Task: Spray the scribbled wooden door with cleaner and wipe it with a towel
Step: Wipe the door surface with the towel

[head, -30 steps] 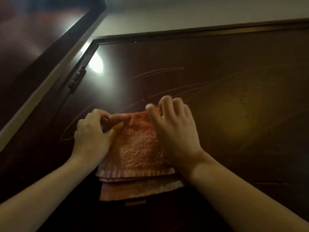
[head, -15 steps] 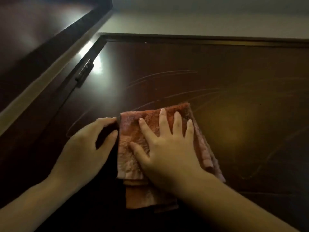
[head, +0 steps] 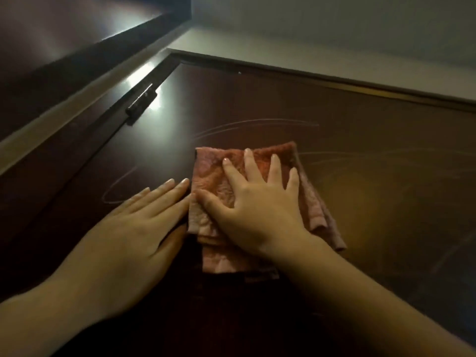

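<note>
Fingers (head: 251, 166) of the right hand (head: 255, 210) spread flat on the folded orange-pink towel (head: 211, 173), left hand (head: 128, 233) flat beside

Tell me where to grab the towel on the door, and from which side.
Probably pinch the towel at its loose layered edges on the lower right, coming from the right. They fan out past the right hand, which presses the rest flat against the door.

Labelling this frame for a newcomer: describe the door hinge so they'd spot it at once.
Start at the dark wooden door filling the view. Follow its left edge up to the bright glare. The hinge is the short dark metal barrel there, the only hardware in view.
</note>
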A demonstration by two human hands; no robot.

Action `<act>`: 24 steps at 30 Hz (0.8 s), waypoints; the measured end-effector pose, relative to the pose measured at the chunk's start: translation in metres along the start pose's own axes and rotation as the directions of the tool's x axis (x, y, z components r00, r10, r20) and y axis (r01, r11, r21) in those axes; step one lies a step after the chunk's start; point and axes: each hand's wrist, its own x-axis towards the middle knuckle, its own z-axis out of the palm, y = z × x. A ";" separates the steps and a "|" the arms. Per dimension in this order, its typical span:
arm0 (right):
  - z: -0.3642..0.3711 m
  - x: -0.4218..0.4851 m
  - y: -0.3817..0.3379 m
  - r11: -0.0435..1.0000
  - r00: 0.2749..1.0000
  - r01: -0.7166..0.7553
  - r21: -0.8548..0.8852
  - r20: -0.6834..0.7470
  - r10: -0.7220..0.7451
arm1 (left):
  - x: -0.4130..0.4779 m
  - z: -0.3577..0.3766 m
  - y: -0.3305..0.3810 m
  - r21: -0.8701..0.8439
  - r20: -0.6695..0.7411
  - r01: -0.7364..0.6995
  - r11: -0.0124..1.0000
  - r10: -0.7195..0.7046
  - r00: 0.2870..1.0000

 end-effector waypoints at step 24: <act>-0.005 0.048 -0.002 0.989 0.987 0.147 0.024 -0.069 -0.145 | 0.009 -0.007 0.027 0.170 -0.199 0.032 0.985 0.003 0.980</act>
